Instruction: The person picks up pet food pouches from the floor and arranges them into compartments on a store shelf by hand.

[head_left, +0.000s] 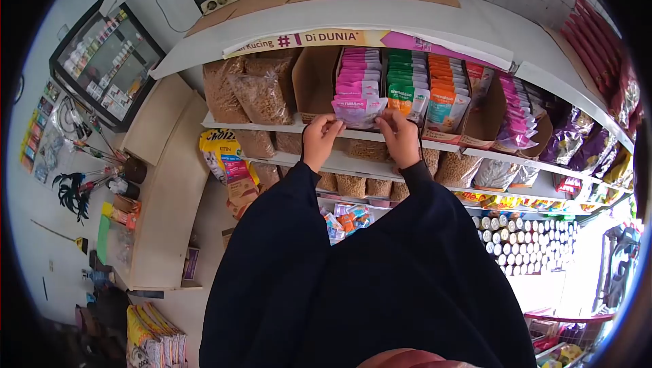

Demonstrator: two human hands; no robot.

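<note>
A pink pouch [358, 108] is at the front of a row of similar pink pouches [360, 72] on the upper shelf. My left hand [320, 142] pinches its left edge between thumb and fingers. On the pouch's right edge, my right hand [402, 140] has its thumb and fingers closed in the same way. Green pouches [407, 82] stand just right of the pink row, followed by orange pouches [446, 99]. To the left is a brown cardboard display box [314, 82], its inner wall showing. Clear bags of brown kibble [261, 93] lie farther left.
A white ledge [326, 14] overhangs the pouches. Lower shelves hold more kibble bags [351, 184] and several rows of cans [523, 239]. A wooden counter [166, 191] and a glass cabinet [109, 62] stand at left. Yellow bags [153, 337] are on the floor.
</note>
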